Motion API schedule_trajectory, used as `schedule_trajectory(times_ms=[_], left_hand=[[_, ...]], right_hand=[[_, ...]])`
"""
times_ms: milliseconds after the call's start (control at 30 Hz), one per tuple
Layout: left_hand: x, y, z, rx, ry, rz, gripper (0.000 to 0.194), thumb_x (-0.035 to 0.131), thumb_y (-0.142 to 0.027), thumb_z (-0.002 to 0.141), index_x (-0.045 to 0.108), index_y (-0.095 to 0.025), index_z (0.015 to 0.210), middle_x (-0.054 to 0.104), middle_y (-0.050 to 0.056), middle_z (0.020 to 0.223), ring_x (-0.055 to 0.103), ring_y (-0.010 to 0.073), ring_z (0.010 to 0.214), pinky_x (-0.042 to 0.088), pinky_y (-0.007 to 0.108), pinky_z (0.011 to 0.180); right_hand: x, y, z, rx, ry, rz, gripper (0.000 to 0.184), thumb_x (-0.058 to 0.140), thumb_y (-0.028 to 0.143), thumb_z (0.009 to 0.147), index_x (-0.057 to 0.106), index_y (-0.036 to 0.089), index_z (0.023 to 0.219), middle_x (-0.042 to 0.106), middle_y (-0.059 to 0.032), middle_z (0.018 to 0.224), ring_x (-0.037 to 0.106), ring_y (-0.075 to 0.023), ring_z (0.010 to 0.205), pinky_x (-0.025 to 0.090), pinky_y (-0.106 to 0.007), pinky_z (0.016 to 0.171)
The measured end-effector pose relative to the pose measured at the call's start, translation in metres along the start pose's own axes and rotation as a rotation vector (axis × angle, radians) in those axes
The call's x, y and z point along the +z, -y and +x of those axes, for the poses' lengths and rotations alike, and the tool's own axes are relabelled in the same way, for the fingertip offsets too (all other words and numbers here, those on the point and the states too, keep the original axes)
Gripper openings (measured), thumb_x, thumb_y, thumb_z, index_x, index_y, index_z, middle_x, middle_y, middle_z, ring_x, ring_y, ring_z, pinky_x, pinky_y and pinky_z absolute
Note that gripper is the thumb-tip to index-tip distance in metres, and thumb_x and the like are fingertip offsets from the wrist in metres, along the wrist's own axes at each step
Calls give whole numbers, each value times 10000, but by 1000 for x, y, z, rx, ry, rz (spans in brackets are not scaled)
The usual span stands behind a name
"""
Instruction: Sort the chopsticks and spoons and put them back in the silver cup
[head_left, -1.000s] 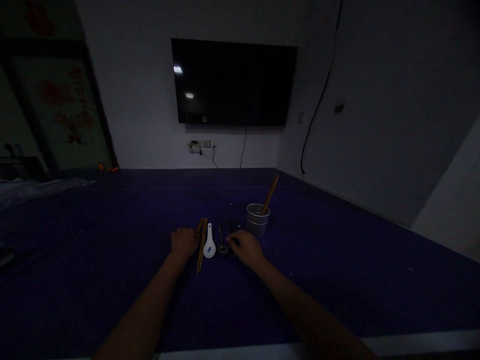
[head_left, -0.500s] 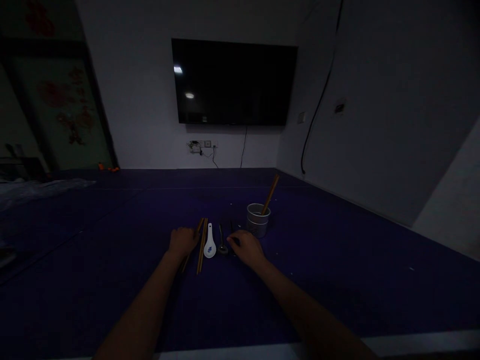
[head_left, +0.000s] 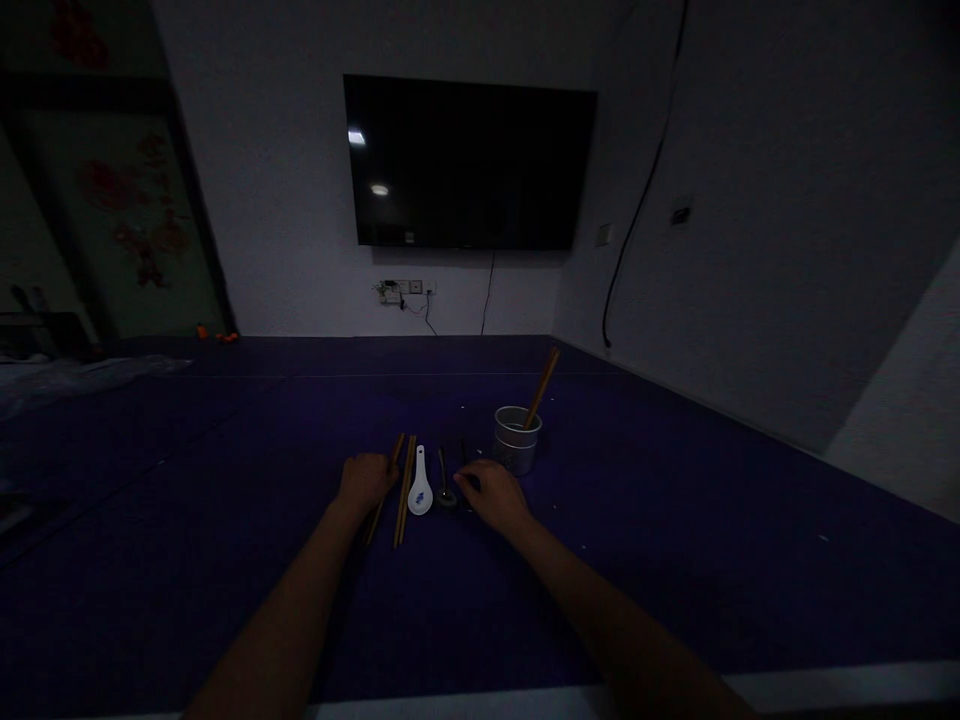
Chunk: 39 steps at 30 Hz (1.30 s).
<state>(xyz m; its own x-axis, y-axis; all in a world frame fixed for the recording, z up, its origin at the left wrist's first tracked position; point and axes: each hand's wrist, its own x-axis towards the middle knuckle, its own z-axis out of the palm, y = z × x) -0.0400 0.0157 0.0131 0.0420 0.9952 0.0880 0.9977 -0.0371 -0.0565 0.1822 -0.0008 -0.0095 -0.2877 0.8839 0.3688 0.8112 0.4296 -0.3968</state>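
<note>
My left hand [head_left: 367, 480] is closed around wooden chopsticks [head_left: 376, 518], which lie slanted on the dark blue surface. Just right of them is another pair of wooden chopsticks [head_left: 403, 495], side by side. A white porcelain spoon [head_left: 421, 496] with a blue mark comes after that, bowl toward me. Beside it lies a small metal spoon [head_left: 445, 494]. My right hand [head_left: 495, 493] rests with bent fingers, thumb and forefinger together, on a thin dark utensil [head_left: 463, 452]; its kind is too dark to tell. Behind that hand stands a metal cup [head_left: 515, 452] holding wooden chopsticks [head_left: 541, 388].
The dark blue surface [head_left: 480, 610] reaches to the walls. A clear plastic sheet [head_left: 97, 375] and small orange objects [head_left: 226, 338] are at the far left. A television [head_left: 472, 165] hangs on the back wall, and a black cable [head_left: 634, 230] runs down the right wall.
The chopsticks under my left hand have shifted slightly left, away from the neighbouring pair, and their near ends now show. My right hand and the cup stay in place.
</note>
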Motion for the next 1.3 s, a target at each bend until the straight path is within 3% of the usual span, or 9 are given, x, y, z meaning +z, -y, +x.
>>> schedule_trajectory(times_ms=[1300], left_hand=[[-10, -2, -5, -31, 48, -26, 409, 372, -315, 896, 717, -123, 1001, 710, 195, 1058, 658, 292, 1037, 469, 395, 891]], right_hand=[[0, 1, 0, 8, 14, 1, 249, 503, 303, 927, 731, 219, 982, 726, -69, 1050, 638, -198, 1028, 441, -291, 894]])
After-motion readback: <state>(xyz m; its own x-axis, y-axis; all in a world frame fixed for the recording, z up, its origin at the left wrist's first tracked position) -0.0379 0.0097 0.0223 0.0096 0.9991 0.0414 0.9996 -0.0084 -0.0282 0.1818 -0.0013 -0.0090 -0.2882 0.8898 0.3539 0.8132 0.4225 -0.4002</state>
